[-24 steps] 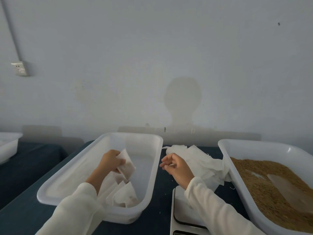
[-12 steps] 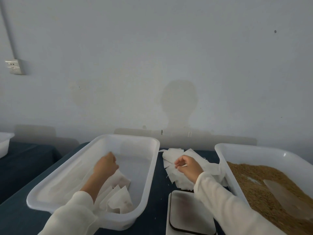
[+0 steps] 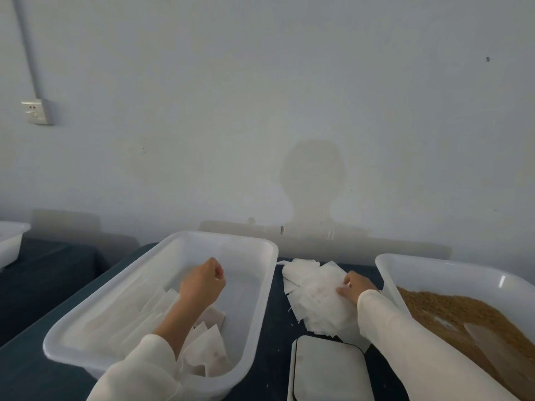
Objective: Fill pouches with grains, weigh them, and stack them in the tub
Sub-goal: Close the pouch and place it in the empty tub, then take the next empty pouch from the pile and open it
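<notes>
A white tub (image 3: 262, 285) stands left of centre with several filled white pouches (image 3: 208, 351) lying at its near end. My left hand (image 3: 202, 282) hovers inside the tub above them, fingers curled into a fist, holding nothing. A pile of empty white pouches (image 3: 312, 293) lies on the dark table between the two tubs. My right hand (image 3: 357, 286) rests on that pile's right side and its fingers pinch a pouch edge. A second white tub (image 3: 388, 273) on the right holds brown grain (image 3: 451, 314) with a translucent scoop (image 3: 489, 340) in it. The scale (image 3: 327, 369) sits at the near edge.
The table has a dark blue cloth (image 3: 275, 342). Another white tub (image 3: 11, 241) stands on a separate table at far left. A pale wall with a power socket (image 3: 36, 111) rises right behind the tubs.
My left hand has let go of the filled pouch in the tub and lifted, closing to a fist. My right hand has reached out to the empty pouch pile and taken hold there.
</notes>
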### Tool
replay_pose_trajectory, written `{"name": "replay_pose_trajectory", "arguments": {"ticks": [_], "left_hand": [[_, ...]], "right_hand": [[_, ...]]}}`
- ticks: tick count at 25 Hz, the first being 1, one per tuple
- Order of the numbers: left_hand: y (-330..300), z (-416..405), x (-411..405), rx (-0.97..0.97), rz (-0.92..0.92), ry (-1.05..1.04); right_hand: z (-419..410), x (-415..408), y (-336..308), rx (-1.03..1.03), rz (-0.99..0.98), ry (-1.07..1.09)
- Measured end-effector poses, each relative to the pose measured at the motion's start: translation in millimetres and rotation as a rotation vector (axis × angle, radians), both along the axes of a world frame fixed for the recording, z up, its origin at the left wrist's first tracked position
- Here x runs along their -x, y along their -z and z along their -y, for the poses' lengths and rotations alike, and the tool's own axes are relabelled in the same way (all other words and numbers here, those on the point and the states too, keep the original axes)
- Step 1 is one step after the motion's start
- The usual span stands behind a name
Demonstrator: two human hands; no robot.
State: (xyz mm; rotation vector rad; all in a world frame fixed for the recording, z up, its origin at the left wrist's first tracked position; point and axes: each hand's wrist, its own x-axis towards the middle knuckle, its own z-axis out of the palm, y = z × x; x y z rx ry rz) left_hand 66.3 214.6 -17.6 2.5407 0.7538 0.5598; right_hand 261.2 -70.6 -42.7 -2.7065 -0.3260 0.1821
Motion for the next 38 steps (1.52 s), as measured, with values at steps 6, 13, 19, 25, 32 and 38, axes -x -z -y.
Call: {"name": "replay_pose_trajectory", "arguments": {"ticks": [6, 13, 19, 25, 32, 38], "left_hand": [[5.3, -3.2, -6.0, -0.023, 0.006, -0.004], [-1.4, 5.0, -0.3, -0.025, 0.074, 0.005], [-38.0, 51.9, 7.4, -0.01, 0.246, 0.135], [-56.6, 165.7, -3.8, 0.223, 0.342, 0.522], [-1.4, 283.8, -66.4, 0.28, -0.124, 0.68], [28.9, 256.9, -78.0, -0.064, -0.316, 0.495]], "right_hand": [[-6.5, -9.3, -1.0, 0.239, 0.189, -0.048], [-8.2, -6.3, -12.5, 0.359, 0.283, -0.052], [31.4, 12.6, -63.4, -0.314, 0.429, 0.163], [111.6, 52.9, -86.4, -1.028, 0.157, 0.161], [163.9, 75.0, -69.8, -1.286, -0.151, 0.389], [226.3, 84.1, -62.8, -1.212, -0.257, 0.393]]}}
